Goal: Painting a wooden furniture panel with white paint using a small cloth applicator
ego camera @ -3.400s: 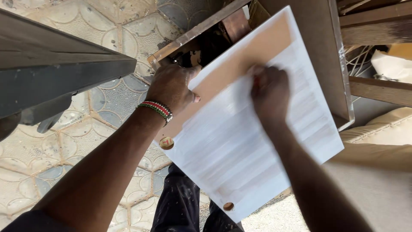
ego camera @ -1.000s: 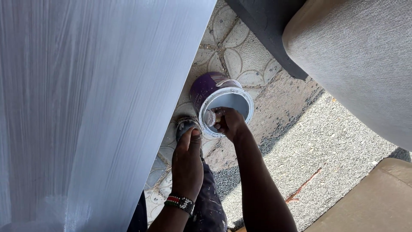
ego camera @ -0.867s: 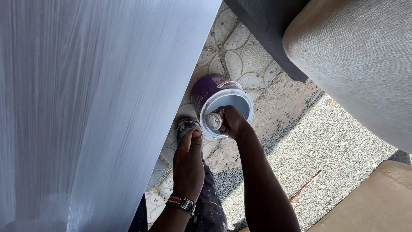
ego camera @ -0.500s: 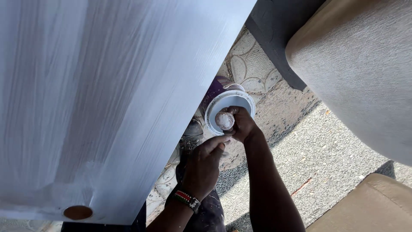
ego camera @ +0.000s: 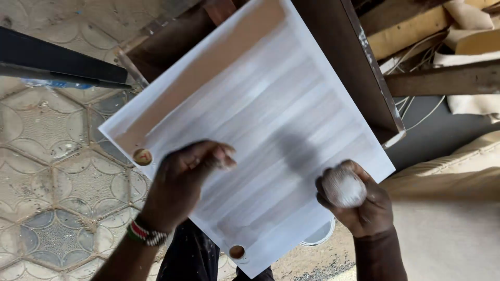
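Observation:
A flat board (ego camera: 260,99), mostly coated in streaky white paint with a bare brown strip along its far edge, lies tilted in front of me. It has two round holes near its left and near corners. My left hand (ego camera: 182,179) hovers over the board's near left part, fingers loosely curled and holding nothing. My right hand (ego camera: 359,203) is closed around a paint-soaked round wad (ego camera: 342,187) at the board's near right corner. A sliver of the white paint tub (ego camera: 320,238) shows below the board's edge.
The board rests on a brown wooden frame (ego camera: 359,67). Patterned floor tiles (ego camera: 47,171) spread to the left under a dark slanted plank (ego camera: 52,65). Beige cushions (ego camera: 453,171) and timber pieces with loose wires (ego camera: 416,52) fill the right side.
My right hand has lifted the wad out of the paint tub and brought it up over the board. My view swung from the tub on the ground back to the board's painted face.

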